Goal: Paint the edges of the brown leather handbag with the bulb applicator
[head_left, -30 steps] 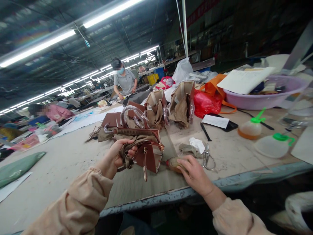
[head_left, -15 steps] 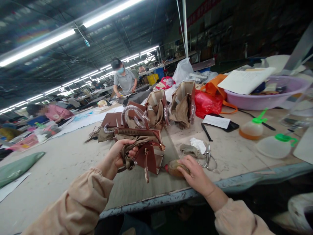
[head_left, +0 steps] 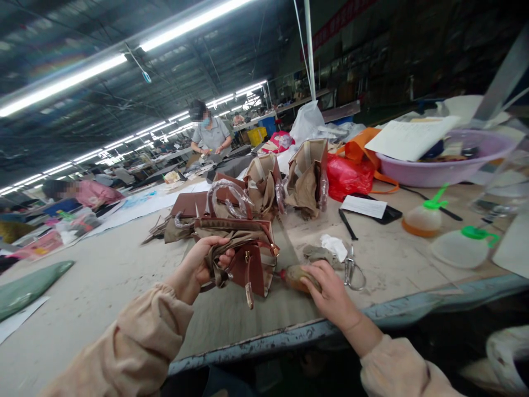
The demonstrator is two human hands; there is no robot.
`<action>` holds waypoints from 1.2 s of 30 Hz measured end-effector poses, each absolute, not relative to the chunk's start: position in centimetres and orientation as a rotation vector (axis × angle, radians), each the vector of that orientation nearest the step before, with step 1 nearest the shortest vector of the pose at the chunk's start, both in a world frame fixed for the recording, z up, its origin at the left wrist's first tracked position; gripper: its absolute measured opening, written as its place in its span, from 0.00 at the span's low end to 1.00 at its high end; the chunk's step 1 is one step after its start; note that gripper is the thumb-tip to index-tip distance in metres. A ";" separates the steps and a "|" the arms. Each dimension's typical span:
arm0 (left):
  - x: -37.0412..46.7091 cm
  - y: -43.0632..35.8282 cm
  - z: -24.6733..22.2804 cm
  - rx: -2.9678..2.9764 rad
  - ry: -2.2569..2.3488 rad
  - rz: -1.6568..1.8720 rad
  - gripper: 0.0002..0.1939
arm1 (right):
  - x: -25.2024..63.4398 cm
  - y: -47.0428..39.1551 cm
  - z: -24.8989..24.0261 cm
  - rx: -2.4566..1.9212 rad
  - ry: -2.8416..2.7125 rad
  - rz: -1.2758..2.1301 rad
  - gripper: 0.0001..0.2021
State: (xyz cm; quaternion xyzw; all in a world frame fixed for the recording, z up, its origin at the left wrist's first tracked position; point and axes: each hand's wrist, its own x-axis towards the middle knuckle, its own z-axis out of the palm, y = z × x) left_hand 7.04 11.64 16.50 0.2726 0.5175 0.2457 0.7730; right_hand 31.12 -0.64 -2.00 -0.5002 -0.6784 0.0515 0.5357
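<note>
left hand (head_left: 201, 268): we clamp the brown handbag (head_left: 248, 259) by its lining.
right hand (head_left: 330, 289): closed on a small bottle (head_left: 296, 275).
risk: we judge the bottle could smear the leather.

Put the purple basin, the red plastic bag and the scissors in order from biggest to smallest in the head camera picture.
1. Purple basin, biggest.
2. Red plastic bag, farther from the camera, so it may really be closer in size.
3. Scissors, clearly smallest, though nearest.
</note>
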 end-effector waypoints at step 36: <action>8.2 12.2 16.1 0.566 1.092 0.515 0.04 | 32.7 0.6 -1.9 -1.188 -1.596 0.095 0.09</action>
